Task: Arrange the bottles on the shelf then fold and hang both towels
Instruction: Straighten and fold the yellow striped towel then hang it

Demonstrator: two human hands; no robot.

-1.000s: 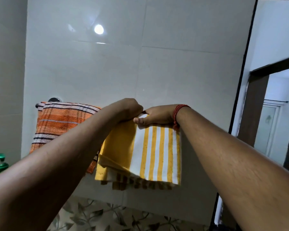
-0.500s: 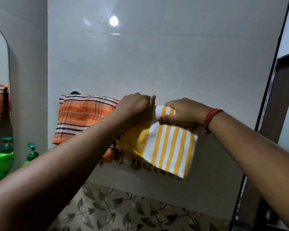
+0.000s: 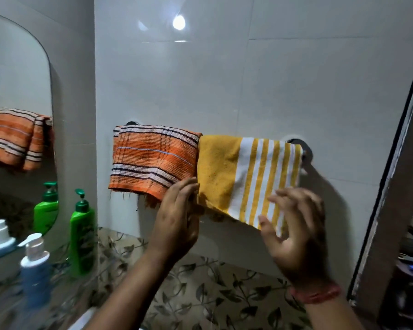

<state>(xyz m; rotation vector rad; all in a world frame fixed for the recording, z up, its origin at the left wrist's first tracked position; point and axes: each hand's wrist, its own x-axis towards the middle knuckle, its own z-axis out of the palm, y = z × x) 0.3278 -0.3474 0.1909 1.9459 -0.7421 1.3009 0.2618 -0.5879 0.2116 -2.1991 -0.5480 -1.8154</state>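
Two folded towels hang side by side on a wall rail. The orange striped towel [image 3: 153, 160] is on the left and the yellow and white striped towel [image 3: 246, 175] on the right. The rail's right bracket [image 3: 298, 142] shows at the yellow towel's top corner. My left hand [image 3: 177, 220] is just below the gap between the towels, fingers straight, near the yellow towel's left lower edge. My right hand [image 3: 296, 229] hovers in front of its lower right corner with spread fingers, holding nothing. A green pump bottle [image 3: 82, 236] and a blue bottle with a white cap [image 3: 35, 275] stand at the left.
A mirror [image 3: 17, 115] on the left wall reflects the orange towel and bottles. Leaf-patterned tiles [image 3: 200, 289] run below the white wall. A dark door frame [image 3: 391, 186] rises at the right, close to the rail's end.
Both hands have let go of the yellow towel's top edge and dropped below it. The towel now hangs on the rail by itself. The camera has turned left and down.
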